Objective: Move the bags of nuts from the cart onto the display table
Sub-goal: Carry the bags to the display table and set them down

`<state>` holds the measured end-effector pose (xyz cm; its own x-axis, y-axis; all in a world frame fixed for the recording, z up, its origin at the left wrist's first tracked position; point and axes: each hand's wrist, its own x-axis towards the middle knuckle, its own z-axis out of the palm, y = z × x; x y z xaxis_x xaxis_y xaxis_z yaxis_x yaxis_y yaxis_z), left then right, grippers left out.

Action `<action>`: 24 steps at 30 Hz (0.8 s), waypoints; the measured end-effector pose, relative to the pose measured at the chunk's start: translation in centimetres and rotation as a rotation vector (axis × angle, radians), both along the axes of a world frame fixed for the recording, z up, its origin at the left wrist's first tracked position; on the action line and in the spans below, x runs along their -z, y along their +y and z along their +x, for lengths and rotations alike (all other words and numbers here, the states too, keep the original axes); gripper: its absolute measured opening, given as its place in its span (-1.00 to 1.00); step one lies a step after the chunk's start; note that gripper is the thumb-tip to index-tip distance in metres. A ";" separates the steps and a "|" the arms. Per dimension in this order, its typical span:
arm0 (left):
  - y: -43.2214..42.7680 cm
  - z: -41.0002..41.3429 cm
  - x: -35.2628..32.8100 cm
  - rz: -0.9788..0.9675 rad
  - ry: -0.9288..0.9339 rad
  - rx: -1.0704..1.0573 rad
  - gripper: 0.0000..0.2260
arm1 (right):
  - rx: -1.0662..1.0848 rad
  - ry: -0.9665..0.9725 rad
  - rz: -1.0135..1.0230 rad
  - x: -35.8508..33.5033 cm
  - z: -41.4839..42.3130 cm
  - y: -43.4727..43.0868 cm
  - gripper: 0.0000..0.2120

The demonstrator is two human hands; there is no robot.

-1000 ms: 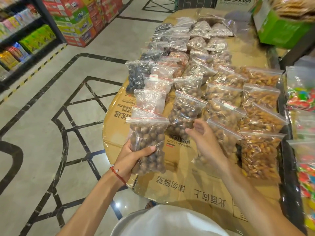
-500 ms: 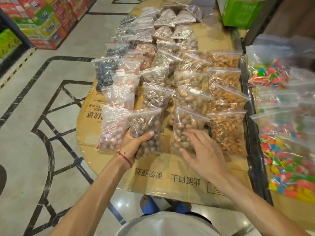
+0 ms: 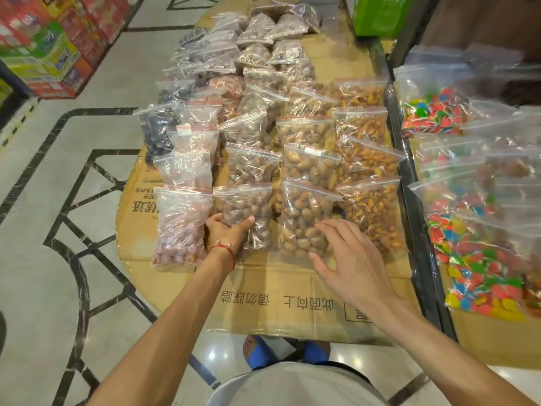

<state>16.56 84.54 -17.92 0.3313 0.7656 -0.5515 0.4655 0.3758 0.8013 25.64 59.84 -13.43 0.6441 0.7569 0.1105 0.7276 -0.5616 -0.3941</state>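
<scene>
Step in hand: placing the bag of round nuts (image 3: 248, 206) into the nearest row, judged close to done for this bag
Left hand (image 3: 227, 231): grasping the bag's lower end, thumb on top and fingers curled at its side; a red cord circles the wrist
Right hand (image 3: 348, 259): released, fingers spread and resting lightly on the bag of larger nuts (image 3: 304, 212) at 3 o'clock of the held bag
Where the bag is: already on the worktop (image 3: 292, 315), between the bag of reddish nuts (image 3: 180, 224) at its 9 o'clock and the larger-nut bag
Doing it well: lay it flat with the sealed edge pointing to 12 o'clock like its neighbours, line its lower edge up with theirs, shake the nuts level so it does not bulge, and let go only once it sits without sliding; the right hand can steady the neighbour against a nudge
Surface: flattened printed cardboard (image 3: 137, 230) covers the top; rows of clear zip bags run away towards 12 o'clock, with a bag of orange kernels (image 3: 373, 212) closing the near row at 3 o'clock
Room: a shop with a pale stone floor (image 3: 52, 177) inlaid with dark lines at 9 o'clock, stacked cartons (image 3: 49, 51) at 10 o'clock, a green box (image 3: 380, 16) at 1 o'clock, candy bags (image 3: 480, 268) on a neighbouring stand at 3 o'clock; the cart is out of view
</scene>
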 end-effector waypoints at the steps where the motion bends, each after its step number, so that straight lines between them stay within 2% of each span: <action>1: 0.2 -0.2 0.6 0.012 0.019 0.012 -0.23 | -0.008 -0.011 -0.002 0.0 0.0 0.0 -0.48; 3: 1.0 -0.7 2.9 0.053 0.112 0.059 -0.07 | -0.026 -0.041 -0.005 0.0 0.1 0.1 -0.50; 5: -0.2 -0.9 1.9 0.174 0.173 0.125 0.00 | -0.036 -0.070 -0.001 0.1 0.2 0.1 -0.51; 8: -3.8 -1.1 -2.2 0.411 0.276 0.226 -0.08 | -0.042 -0.107 0.006 0.3 0.6 -0.2 -0.53; 11: -5.3 -1.9 -3.1 0.649 0.284 0.364 -0.20 | -0.038 -0.136 -0.004 0.4 1.5 -0.5 -0.53; 17: -4.7 -2.5 -6.2 1.237 0.470 0.832 -0.41 | -0.078 -0.209 -0.052 -0.2 3.6 -0.6 -0.51; 24: -2.3 -3.0 -8.6 1.455 0.652 1.002 -0.42 | -0.149 -0.289 -0.155 -1.5 5.3 0.8 -0.48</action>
<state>13.54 82.23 -9.30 0.9271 0.3706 0.0567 0.3748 -0.9118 -0.1676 30.96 60.59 -11.92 0.4840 0.8624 0.1485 0.8751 -0.4775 -0.0788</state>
